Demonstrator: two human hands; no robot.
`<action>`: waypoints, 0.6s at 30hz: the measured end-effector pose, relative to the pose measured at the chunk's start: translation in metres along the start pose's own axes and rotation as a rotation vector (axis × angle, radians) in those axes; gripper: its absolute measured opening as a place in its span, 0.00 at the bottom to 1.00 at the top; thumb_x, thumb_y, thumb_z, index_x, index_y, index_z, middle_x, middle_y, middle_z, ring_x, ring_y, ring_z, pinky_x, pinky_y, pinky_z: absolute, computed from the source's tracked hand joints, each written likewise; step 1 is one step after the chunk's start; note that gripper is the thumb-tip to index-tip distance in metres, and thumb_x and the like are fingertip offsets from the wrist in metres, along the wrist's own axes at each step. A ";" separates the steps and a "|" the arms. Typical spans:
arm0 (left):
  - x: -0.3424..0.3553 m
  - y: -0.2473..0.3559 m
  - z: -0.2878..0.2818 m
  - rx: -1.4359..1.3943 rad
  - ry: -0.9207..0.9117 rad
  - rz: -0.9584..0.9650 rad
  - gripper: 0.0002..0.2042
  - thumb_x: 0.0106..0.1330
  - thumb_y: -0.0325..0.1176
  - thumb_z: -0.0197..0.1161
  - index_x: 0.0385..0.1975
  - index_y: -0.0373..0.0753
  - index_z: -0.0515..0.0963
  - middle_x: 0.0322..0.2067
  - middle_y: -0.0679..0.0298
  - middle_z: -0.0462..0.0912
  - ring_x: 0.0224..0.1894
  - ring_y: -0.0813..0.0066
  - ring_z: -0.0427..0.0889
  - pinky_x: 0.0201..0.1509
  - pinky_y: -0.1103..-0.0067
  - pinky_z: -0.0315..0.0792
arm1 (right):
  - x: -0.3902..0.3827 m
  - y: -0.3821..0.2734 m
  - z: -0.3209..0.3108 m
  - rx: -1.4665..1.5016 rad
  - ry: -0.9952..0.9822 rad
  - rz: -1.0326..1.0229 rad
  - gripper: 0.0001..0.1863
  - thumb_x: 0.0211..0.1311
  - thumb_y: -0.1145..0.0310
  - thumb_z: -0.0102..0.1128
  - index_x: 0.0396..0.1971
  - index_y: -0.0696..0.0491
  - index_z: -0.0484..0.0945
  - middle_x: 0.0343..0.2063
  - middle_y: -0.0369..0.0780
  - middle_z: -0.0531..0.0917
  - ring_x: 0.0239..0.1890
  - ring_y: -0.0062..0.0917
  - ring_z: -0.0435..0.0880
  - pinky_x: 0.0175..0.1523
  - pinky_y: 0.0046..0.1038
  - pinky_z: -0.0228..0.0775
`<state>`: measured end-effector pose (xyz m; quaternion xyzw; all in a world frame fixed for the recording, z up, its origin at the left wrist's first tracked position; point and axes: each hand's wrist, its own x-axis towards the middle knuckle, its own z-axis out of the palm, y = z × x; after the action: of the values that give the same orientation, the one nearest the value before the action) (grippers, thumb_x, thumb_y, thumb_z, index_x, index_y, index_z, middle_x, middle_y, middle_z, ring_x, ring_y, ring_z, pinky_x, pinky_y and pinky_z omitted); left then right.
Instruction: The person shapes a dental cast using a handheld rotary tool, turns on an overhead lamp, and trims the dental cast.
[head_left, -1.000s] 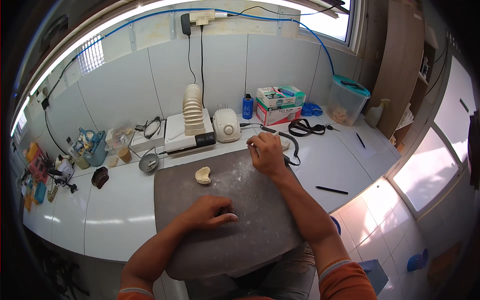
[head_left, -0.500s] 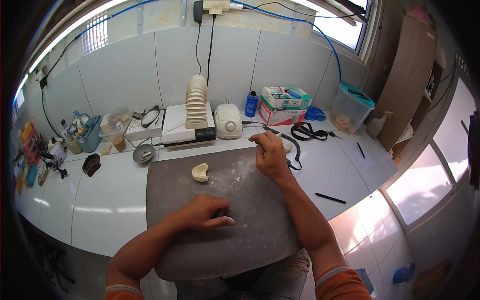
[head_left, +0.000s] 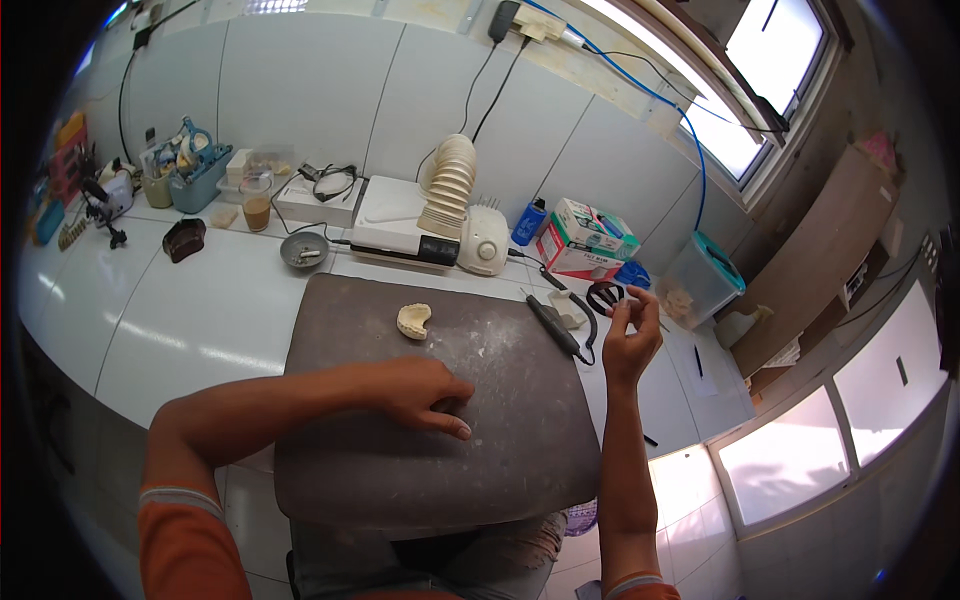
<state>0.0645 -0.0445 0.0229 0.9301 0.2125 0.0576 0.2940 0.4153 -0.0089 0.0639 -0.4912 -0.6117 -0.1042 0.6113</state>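
Observation:
My left hand (head_left: 428,393) rests low over the dark grey mat (head_left: 345,450), fingers bent and thumb apart from them; nothing shows in its grip. Just beyond it on the mat lies a cream horseshoe-shaped dental cast (head_left: 413,321). My right hand (head_left: 632,345) is raised past the mat's right edge, fingertips closed toward the thumb. Whether something small sits in that pinch I cannot make out. To its left lie a dark handpiece (head_left: 553,328) with a coiled cord and a pale block-like piece (head_left: 568,309). A black strap (head_left: 604,296) is behind its fingers.
At the back stand a white box unit with a ribbed hose (head_left: 452,185), a cream control unit (head_left: 484,242), a blue bottle (head_left: 528,222) and face mask boxes (head_left: 585,240). A grey bowl (head_left: 303,251) and glass cup (head_left: 257,205) are left; a clear tub (head_left: 700,280) is right.
My right hand has moved right, off the mat's far edge, uncovering the handpiece and pale piece. My left hand stays over the mat. The whole view has turned and tilted.

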 end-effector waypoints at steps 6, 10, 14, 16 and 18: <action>-0.022 -0.042 -0.027 0.365 0.827 0.097 0.27 0.67 0.53 0.80 0.52 0.39 0.80 0.48 0.56 0.83 0.51 0.54 0.85 0.51 0.62 0.78 | 0.004 -0.034 0.038 -0.118 -0.469 -0.017 0.07 0.72 0.71 0.68 0.46 0.55 0.88 0.35 0.42 0.91 0.35 0.31 0.90 0.42 0.33 0.80; -0.042 -0.064 -0.010 0.435 0.810 -0.036 0.39 0.63 0.56 0.81 0.66 0.39 0.75 0.57 0.50 0.77 0.60 0.48 0.79 0.63 0.58 0.75 | -0.013 0.015 0.075 -0.473 -0.476 -0.135 0.14 0.67 0.62 0.75 0.49 0.49 0.89 0.40 0.41 0.85 0.47 0.38 0.86 0.52 0.41 0.77; -0.047 -0.066 0.001 0.396 0.783 -0.157 0.46 0.62 0.58 0.81 0.74 0.37 0.69 0.63 0.46 0.73 0.64 0.44 0.75 0.70 0.56 0.70 | -0.039 0.027 0.087 -0.675 -0.563 -0.156 0.22 0.66 0.60 0.76 0.60 0.45 0.87 0.47 0.44 0.82 0.52 0.42 0.83 0.56 0.44 0.76; -0.038 -0.068 -0.004 0.369 0.752 -0.209 0.47 0.62 0.59 0.80 0.74 0.36 0.69 0.63 0.46 0.73 0.65 0.45 0.75 0.70 0.57 0.70 | -0.031 0.036 0.085 -0.693 -0.604 -0.120 0.22 0.69 0.59 0.74 0.62 0.45 0.86 0.49 0.46 0.82 0.54 0.44 0.84 0.58 0.46 0.77; -0.029 -0.069 -0.002 0.325 0.712 -0.253 0.47 0.63 0.60 0.79 0.75 0.35 0.68 0.62 0.46 0.73 0.65 0.45 0.75 0.70 0.58 0.70 | -0.032 0.032 0.076 -0.744 -0.704 0.029 0.21 0.74 0.58 0.71 0.64 0.43 0.85 0.50 0.49 0.83 0.57 0.49 0.84 0.61 0.49 0.79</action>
<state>0.0132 -0.0044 -0.0144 0.8530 0.4201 0.3047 0.0562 0.3822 0.0471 0.0039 -0.6892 -0.6952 -0.1347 0.1535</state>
